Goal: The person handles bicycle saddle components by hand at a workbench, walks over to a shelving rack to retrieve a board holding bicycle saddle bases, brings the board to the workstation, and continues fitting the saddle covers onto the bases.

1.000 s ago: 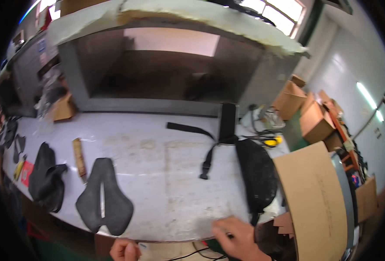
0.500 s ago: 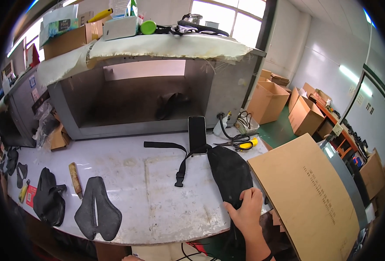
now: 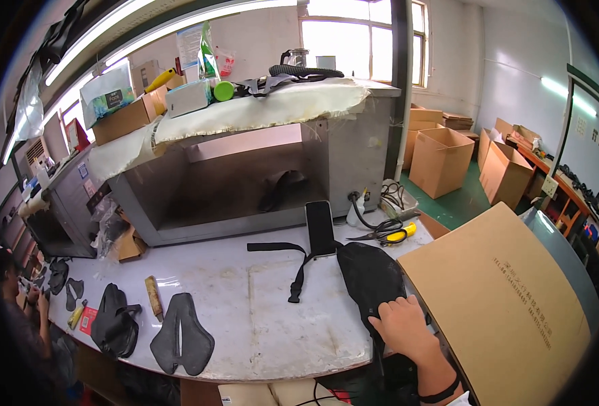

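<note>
A black fabric piece with a strap and side-release buckle (image 3: 370, 274) lies at the right part of the white worktable (image 3: 231, 284). Its lower end hangs past the front edge. My right hand (image 3: 408, 331) is closed on its lower right side, thumb on the fabric and the other fingers curled over. The strap runs left past a black phone (image 3: 320, 229), which leans upright behind it. My left hand does not show. Further left lie a grey-black foam pad with a slot (image 3: 182, 335), a wooden-handled tool (image 3: 154, 298) and a black moulded pouch (image 3: 115, 321).
A large cardboard sheet (image 3: 496, 304) stands close beside my right arm. Scissors (image 3: 380, 232), a yellow tool (image 3: 402, 234) and a small bottle (image 3: 357, 210) sit at the back right. A grey metal box (image 3: 364, 149) lines the rear. Another person (image 3: 25, 311) works at the far left.
The view has tilted up and swung left, bringing another person into sight. My right hand stays on the black fabric, its fingers more curled. A sliver of my left hand has left the lower edge.
</note>
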The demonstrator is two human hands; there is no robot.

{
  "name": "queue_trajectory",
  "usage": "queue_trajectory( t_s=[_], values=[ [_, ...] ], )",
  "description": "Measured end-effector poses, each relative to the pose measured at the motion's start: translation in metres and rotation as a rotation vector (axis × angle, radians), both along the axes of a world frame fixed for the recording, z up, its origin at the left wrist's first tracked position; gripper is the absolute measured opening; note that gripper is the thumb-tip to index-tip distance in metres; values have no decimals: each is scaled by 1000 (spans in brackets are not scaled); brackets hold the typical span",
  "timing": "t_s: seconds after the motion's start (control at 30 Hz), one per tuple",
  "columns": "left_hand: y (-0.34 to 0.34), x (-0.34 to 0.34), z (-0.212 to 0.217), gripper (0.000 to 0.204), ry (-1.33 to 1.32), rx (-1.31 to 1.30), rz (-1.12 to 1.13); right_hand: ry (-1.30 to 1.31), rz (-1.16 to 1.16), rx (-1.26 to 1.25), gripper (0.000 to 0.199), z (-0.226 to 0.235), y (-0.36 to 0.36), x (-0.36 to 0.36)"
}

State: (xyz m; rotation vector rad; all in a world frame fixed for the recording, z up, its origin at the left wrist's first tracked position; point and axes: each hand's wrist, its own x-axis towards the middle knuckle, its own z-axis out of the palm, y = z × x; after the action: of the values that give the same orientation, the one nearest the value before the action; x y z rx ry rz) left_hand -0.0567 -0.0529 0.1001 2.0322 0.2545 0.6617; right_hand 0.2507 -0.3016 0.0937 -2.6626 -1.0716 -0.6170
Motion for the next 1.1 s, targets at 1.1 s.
queue_trajectory(
  t_s=[1.1],
  values=[
    [19,-188,25,66,-38,-15,439,1270,2109,-567,32,96,325,-291]
  ],
)
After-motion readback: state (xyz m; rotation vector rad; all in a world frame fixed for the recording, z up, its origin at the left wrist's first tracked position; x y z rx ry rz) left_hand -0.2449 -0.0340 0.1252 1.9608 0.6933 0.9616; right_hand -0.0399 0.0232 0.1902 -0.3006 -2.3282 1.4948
